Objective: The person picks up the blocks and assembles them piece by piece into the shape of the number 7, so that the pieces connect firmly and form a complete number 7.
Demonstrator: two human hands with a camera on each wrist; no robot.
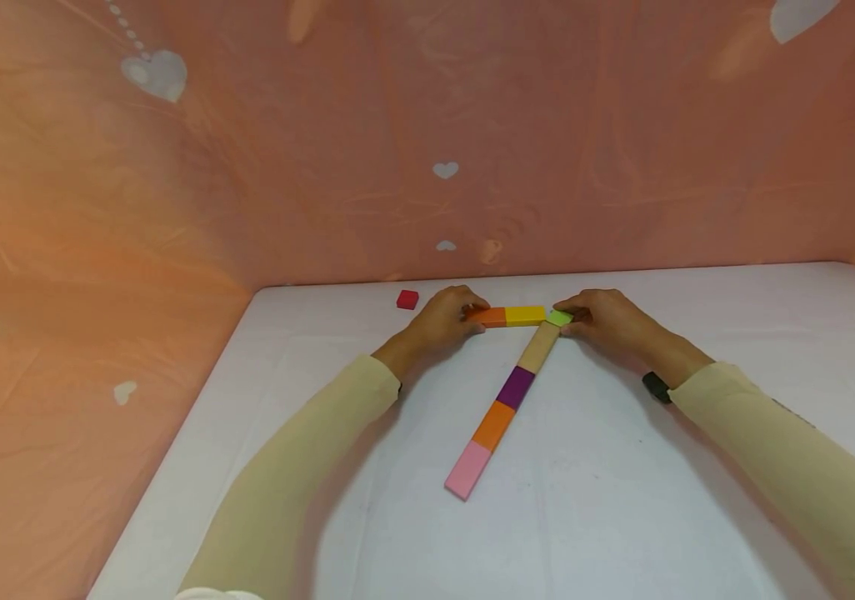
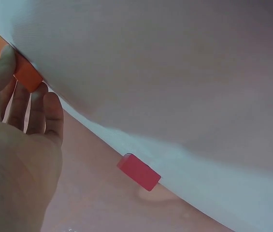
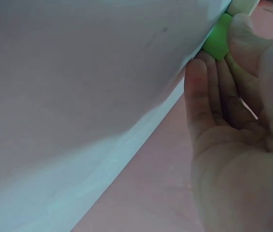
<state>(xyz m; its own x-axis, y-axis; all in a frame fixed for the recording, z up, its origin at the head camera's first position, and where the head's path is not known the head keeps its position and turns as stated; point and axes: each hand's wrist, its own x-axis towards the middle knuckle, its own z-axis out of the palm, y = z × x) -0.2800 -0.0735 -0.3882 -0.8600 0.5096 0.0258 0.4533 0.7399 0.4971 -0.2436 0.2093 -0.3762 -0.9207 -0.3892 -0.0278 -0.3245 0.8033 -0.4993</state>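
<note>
My left hand (image 1: 446,315) pinches the outer end of an orange block (image 1: 493,317), thumb on the near side and fingers beyond. A yellow block (image 1: 525,316) continues that short row to the right. At the corner, my right hand (image 1: 607,318) pinches a light green block (image 1: 558,317) between thumb and fingers. From there a slanted row runs toward the front: a beige block (image 1: 538,347), a purple block (image 1: 516,388), a second orange block (image 1: 493,427) and a pink block (image 1: 467,470). The right wrist view shows the green block (image 3: 218,38) partly covered by the thumb.
A loose red block (image 1: 407,299) lies near the back edge, left of my left hand; the left wrist view shows this red block (image 2: 139,171) too. White cloth covers the table (image 1: 607,500). Behind it hangs an orange-pink curtain (image 1: 427,125) with pale hearts.
</note>
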